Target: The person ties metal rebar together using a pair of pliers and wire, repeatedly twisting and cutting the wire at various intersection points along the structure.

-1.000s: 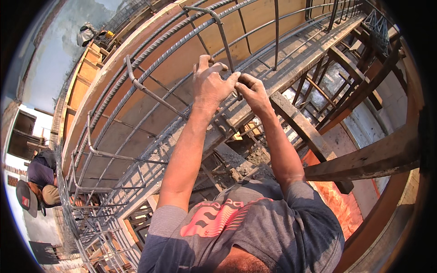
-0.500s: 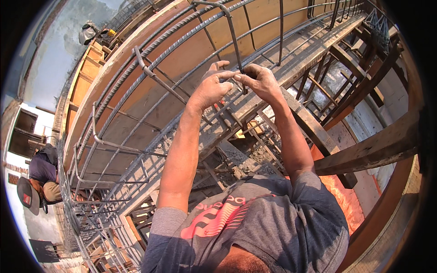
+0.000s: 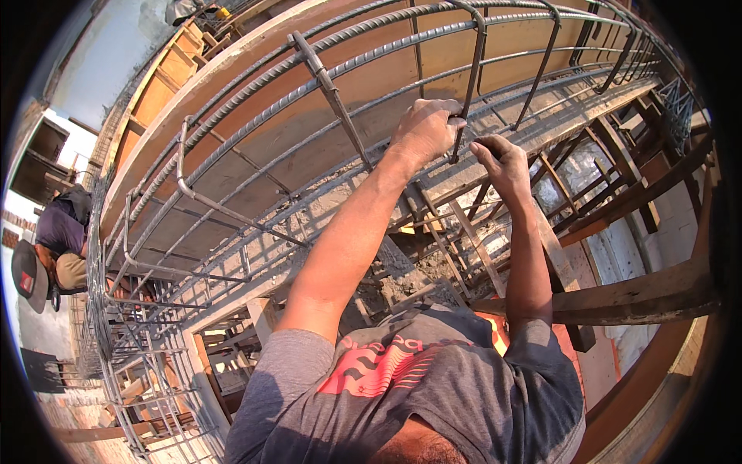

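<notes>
A cage of ribbed steel rebar (image 3: 371, 58) curves along a plywood panel, with bent stirrups around its long bars. My left hand (image 3: 423, 133) is closed, its fingertips against the lower part of an upright stirrup leg (image 3: 474, 73). Just right of that leg and a little nearer to me, my right hand (image 3: 506, 166) is apart from the left one, thumb and forefinger drawn together. Anything thin pinched in either hand is too small to make out. Both forearms reach forward over the cage's near edge.
Plywood formwork (image 3: 224, 182) stands behind the cage. Below the near edge lies a drop with timber struts (image 3: 475, 240). A thick timber beam (image 3: 634, 298) crosses at my right. At far left a person (image 3: 66, 224) in a cap bends beside more rebar (image 3: 147, 371).
My hands, fingertips together before, have parted and shifted right in the view. The left has closed at the stirrup leg. The view has turned slightly, moving the cage and the person.
</notes>
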### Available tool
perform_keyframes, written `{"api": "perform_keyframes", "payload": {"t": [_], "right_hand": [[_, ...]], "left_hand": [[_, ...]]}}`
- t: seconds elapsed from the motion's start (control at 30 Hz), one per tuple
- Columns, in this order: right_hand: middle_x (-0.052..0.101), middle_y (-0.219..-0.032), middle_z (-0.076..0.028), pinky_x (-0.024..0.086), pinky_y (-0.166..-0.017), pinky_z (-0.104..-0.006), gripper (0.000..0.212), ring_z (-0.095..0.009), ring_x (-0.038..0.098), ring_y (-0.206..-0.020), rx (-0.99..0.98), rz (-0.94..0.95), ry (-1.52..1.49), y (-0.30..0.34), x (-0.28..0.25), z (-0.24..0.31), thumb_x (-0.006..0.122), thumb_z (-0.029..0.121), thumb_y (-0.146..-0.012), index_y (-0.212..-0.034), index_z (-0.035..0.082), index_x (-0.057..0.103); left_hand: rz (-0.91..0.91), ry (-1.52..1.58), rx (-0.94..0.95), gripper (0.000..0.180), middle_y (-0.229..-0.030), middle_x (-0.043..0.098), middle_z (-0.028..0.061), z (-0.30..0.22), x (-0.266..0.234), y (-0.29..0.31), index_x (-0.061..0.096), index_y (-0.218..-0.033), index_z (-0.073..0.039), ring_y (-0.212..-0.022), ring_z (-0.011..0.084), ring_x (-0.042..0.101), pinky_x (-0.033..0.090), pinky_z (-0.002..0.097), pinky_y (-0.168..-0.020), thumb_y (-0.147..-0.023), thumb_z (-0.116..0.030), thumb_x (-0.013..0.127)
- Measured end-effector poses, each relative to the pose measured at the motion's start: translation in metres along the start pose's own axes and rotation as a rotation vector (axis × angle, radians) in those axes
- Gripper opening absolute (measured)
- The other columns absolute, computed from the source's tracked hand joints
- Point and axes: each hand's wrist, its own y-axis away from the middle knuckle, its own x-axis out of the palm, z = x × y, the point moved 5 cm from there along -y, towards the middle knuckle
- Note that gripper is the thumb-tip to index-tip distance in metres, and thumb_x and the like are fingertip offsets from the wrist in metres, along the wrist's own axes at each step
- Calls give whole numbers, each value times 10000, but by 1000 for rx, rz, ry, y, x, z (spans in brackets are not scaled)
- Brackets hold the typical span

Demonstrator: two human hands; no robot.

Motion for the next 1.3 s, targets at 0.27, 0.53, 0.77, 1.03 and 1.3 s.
{"api": "perform_keyframes", "payload": {"t": [0.27,0.53,0.77,1.03,1.3], "right_hand": [[697,-786,-180,531,-632,-360,88,-326,703,-697,-274,-140,132,-27,-16,65,676,69,-876,-922,0,706],[630,-679,-196,481,-558,-390,112,-338,659,-609,-259,12,142,8,21,33,672,99,-899,-868,-8,687],[636,-1078,-151,479,-868,-401,317,-338,601,-967,-441,-357,466,43,-23,106,704,48,-819,-1126,3,636],[525,-1086,-255,553,-757,-475,498,-434,633,-935,-9,407,465,83,122,10,797,327,-805,-1089,-4,558],[549,-1089,-309,546,-782,-502,449,-467,644,-899,218,601,263,111,93,-26,723,237,-749,-1074,-24,555]], "left_hand": [[26,-106,-15,269,-1072,717,136,-5,-9,2,728,-1076,-113,-1000,365,670,543,447,-882,-909,-313,660],[-37,-53,68,232,-991,714,149,5,-1,0,712,-1033,-84,-948,377,670,550,465,-826,-909,-272,655],[-38,68,69,224,-984,722,149,-1,-5,4,704,-1034,-63,-911,352,687,549,434,-794,-895,-237,677],[1,236,29,246,-967,742,156,6,-6,-2,721,-1073,-35,-858,274,719,550,363,-788,-901,-194,648],[50,286,-148,249,-983,733,172,8,-20,5,735,-1063,-52,-897,305,716,547,390,-817,-893,-210,643]]}}
